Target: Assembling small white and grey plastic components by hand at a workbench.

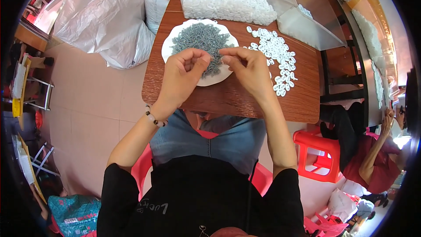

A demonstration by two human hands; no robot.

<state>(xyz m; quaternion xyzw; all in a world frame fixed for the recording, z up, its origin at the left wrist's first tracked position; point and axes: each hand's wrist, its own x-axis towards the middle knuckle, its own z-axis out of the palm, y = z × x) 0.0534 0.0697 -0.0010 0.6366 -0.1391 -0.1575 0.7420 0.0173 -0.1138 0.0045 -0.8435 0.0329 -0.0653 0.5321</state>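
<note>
My left hand (186,70) and my right hand (250,66) are raised over the near part of a white scalloped plate (167,48). Thumb and forefinger are pinched together on each, with the fingertips facing across a small gap. A tiny pale bit shows at the right fingertips, but what either hand holds is too small to make out. Heaped on the plate are many small grey spring-like pieces (195,37). Right of the plate, small white oval pieces with holes (274,46) lie scattered on the brown wooden table (219,101).
A clear bin (228,8) full of white pieces stands at the table's back, beside another translucent bin (309,30). Large white sacks (103,17) rest on the floor at the far left. A red stool (318,153) and a seated person in a red top (372,162) are at the right.
</note>
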